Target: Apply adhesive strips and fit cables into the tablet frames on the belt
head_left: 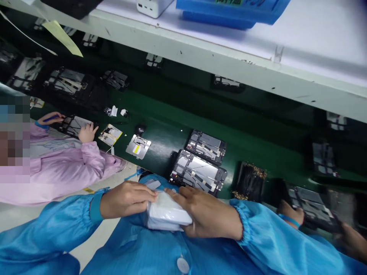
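While the white wrapped bundle sits off the near edge of the worktop, before the blue coat, we note the left hand half-curled, fingertips on its left side; the right hand clasps its right end. Opened device lies by that edge.

At one o'clock, cut-off Chinese characters are printed on a blue bin's green label, not fully legible.
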`<state>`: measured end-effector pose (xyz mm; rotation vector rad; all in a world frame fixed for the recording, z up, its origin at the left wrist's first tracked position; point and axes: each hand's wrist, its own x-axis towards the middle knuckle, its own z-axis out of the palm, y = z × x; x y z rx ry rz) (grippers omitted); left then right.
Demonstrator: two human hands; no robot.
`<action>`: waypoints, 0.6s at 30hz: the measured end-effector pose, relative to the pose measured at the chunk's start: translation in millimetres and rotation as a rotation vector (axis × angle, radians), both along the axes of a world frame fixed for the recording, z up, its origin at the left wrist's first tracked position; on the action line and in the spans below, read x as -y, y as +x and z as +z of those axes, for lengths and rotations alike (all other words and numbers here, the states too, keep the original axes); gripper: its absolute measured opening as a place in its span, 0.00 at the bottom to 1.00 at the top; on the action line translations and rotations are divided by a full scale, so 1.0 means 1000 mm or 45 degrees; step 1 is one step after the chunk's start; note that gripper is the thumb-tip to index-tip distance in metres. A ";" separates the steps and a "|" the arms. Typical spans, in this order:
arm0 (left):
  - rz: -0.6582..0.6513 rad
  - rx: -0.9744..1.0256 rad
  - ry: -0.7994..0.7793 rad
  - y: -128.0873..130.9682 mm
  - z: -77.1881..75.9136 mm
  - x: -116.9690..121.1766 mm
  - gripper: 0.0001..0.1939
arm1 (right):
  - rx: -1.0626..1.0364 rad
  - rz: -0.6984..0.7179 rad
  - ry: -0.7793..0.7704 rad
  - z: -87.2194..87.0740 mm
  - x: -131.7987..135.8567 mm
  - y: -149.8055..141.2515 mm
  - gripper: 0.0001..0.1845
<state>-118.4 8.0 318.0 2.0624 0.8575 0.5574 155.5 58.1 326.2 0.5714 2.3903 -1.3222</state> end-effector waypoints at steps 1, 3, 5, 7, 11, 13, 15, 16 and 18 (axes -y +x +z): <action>-0.015 0.028 -0.053 -0.001 -0.002 -0.004 0.11 | -0.013 0.000 -0.010 -0.001 0.000 0.001 0.50; -0.039 0.046 -0.139 -0.002 -0.003 -0.009 0.12 | -0.046 -0.013 -0.037 -0.004 0.000 0.002 0.49; -0.052 -0.009 -0.147 -0.002 -0.001 -0.011 0.13 | -0.070 -0.052 -0.062 -0.007 -0.002 0.004 0.49; -0.079 -0.105 -0.059 -0.002 0.005 -0.010 0.16 | -0.078 -0.081 -0.095 -0.010 -0.005 0.005 0.50; -0.139 -0.221 0.036 0.000 0.022 -0.009 0.16 | -0.075 -0.078 -0.114 -0.015 -0.010 0.002 0.51; -0.102 -0.235 -0.028 0.003 0.028 -0.012 0.11 | -0.069 -0.061 -0.099 -0.017 -0.011 -0.001 0.52; -0.109 -0.235 -0.127 0.005 0.030 -0.017 0.11 | -0.058 -0.036 -0.093 -0.018 -0.012 -0.002 0.53; -0.138 -0.228 -0.196 0.007 0.030 -0.019 0.10 | -0.059 -0.024 -0.090 -0.018 -0.012 -0.003 0.54; -0.181 -0.223 -0.352 0.010 0.029 -0.025 0.09 | -0.089 -0.058 -0.058 -0.018 -0.012 -0.002 0.50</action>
